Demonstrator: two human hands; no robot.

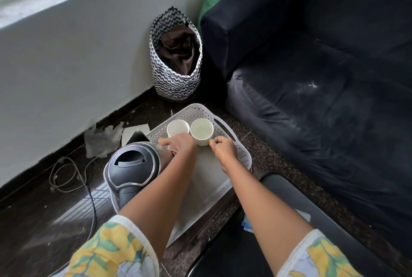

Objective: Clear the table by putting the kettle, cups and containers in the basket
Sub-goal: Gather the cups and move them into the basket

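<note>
- Two cups are seen in the head view, upright and close beside each other at the far end of the basket (243,154), which lies on the floor: the left cup (177,127) and the right cup (201,130).
- Each cup lies straight ahead of its own hand. The left hand (179,145) is nearer the left cup and the right hand (224,149) nearer the right cup, whose handle is turned toward the person.
- The right cup's handle is pinched between the thumb and curled fingers of the right hand, just inside the basket's right wall.
- The left hand's fingers are curled down against the near side of the left cup. The handle is hidden beneath them, so a hold on it is judged likely but is not plainly shown. One digit is stretched out leftward.
- The kettle (133,165) is stood upright in the basket's near left corner, lid closed, just beside the left forearm.
- Letting go of both cups is judged the step in hand. No containers are seen in the basket, and the black table (301,192) lies near, to the right.
</note>
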